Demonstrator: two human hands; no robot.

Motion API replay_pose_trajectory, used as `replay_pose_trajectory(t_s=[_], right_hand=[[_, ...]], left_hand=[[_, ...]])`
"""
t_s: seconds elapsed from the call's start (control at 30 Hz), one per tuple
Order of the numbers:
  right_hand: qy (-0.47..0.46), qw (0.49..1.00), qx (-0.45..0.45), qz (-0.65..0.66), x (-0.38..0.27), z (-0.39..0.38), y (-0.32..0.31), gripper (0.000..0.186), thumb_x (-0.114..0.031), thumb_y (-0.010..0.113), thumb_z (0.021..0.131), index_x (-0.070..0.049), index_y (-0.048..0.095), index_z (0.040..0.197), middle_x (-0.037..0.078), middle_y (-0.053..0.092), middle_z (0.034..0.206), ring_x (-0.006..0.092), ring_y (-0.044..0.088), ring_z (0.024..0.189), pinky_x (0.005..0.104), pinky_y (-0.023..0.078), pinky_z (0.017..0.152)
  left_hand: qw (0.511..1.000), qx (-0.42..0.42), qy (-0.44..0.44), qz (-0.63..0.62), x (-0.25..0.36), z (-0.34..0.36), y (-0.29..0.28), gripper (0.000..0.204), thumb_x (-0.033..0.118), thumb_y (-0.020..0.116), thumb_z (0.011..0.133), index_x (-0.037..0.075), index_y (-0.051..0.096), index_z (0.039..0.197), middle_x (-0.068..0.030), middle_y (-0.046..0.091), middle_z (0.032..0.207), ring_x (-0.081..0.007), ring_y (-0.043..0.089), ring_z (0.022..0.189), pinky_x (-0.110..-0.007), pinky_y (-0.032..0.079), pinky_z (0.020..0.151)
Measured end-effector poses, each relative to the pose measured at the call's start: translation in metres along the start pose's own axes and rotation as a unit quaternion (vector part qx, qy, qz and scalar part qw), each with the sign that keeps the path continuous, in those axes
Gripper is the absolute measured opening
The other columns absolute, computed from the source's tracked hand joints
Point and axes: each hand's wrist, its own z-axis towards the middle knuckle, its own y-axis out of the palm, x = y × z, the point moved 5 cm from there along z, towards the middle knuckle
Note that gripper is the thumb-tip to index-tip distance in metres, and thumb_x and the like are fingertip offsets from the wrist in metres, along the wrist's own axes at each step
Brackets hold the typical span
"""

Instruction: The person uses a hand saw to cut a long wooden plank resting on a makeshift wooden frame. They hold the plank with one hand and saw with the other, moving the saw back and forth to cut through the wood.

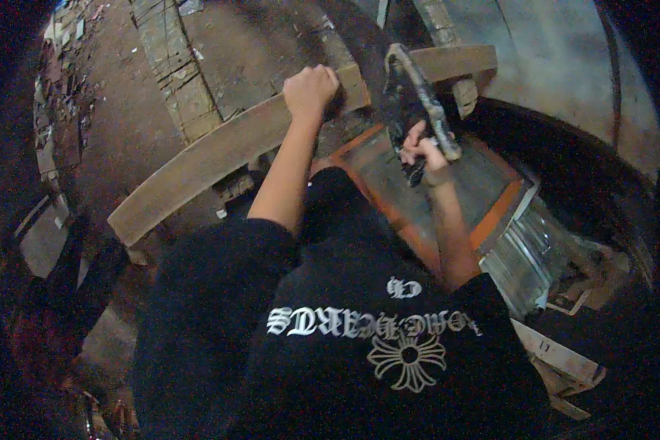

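A long, thick wooden board (pixel 198 165) runs from the lower left up toward the middle. My left hand (pixel 312 88) is closed at its upper end, the fingers curled over the far edge and partly hidden. My right hand (pixel 427 152), to the right of the board, is wrapped round a dark hand tool (pixel 397 95) with a long, pale bar along its right side. Blur and dim light hide the tool's exact kind. Beyond the tool another wooden piece (pixel 462 62) shows; the tool covers where it meets the board.
Below my right hand lies a grey panel with an orange border (pixel 484 187). Shiny ribbed sheets (pixel 521 257) and a pale box-like piece (pixel 561 359) are at the right. Worn timber (pixel 172 73) crosses the littered brown floor (pixel 110 125). A large pale sheet (pixel 565 66) stands at the far right.
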Motion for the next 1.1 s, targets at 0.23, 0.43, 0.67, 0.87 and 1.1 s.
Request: replay_pose_trajectory(t_s=[0.23, 0.43, 0.67, 0.87, 1.1], right_hand=[[0.025, 0.995, -0.024, -0.094, -0.016, -0.09, 0.001, 0.02, -0.007, 0.054, 0.07, -0.004, 0.046, 0.088, 0.006, 0.051, 0.064, 0.0112, 0.049, 0.054, 0.0232, 0.039, 0.047], [0.137, 0.983, 0.114, -0.035, -0.026, -0.195, -0.023, 0.014, -0.009, 0.052, 0.072, -0.004, 0.045, 0.083, 0.005, 0.048, 0.062, 0.0118, 0.046, 0.052, 0.0239, 0.037, 0.048], [0.116, 0.978, 0.063, -0.159, -0.056, -0.175, -0.008, 0.009, -0.013, 0.048, 0.075, -0.006, 0.043, 0.078, 0.003, 0.044, 0.061, 0.011, 0.042, 0.05, 0.0239, 0.036, 0.048], [0.034, 0.994, -0.084, -0.067, -0.022, 0.001, 0.031, 0.009, -0.016, 0.044, 0.077, -0.007, 0.041, 0.074, 0.002, 0.041, 0.06, 0.0103, 0.039, 0.048, 0.0239, 0.035, 0.049], [0.04, 0.993, -0.015, -0.112, -0.032, 0.038, 0.021, 0.007, -0.012, 0.046, 0.076, -0.005, 0.046, 0.077, 0.004, 0.045, 0.057, 0.0108, 0.041, 0.047, 0.0249, 0.036, 0.045]], left_hand=[[1.0, 0.016, -0.008, 0.01, 0.001, 0.003, 0.0, 0.034, 0.025, 0.043, 0.073, 0.006, 0.062, 0.054, -0.0147, 0.057, 0.053, -0.0273, 0.057, 0.046, -0.036, 0.046, 0.047], [1.0, -0.006, -0.021, 0.021, 0.0, 0.002, -0.001, 0.034, 0.026, 0.042, 0.074, 0.006, 0.062, 0.055, -0.014, 0.057, 0.054, -0.0267, 0.057, 0.046, -0.036, 0.046, 0.047], [1.0, -0.026, -0.014, -0.01, -0.001, 0.0, -0.006, 0.035, 0.026, 0.04, 0.076, 0.007, 0.063, 0.057, -0.0138, 0.058, 0.056, -0.0276, 0.058, 0.048, -0.038, 0.047, 0.05], [1.0, 0.002, -0.007, -0.003, -0.007, -0.003, -0.01, 0.035, 0.026, 0.04, 0.075, 0.006, 0.063, 0.057, -0.0139, 0.058, 0.056, -0.0276, 0.057, 0.048, -0.037, 0.046, 0.049], [0.999, -0.02, -0.029, 0.017, 0.007, -0.004, -0.004, 0.036, 0.026, 0.04, 0.074, 0.006, 0.062, 0.055, -0.0143, 0.058, 0.056, -0.0276, 0.058, 0.049, -0.037, 0.046, 0.049]])
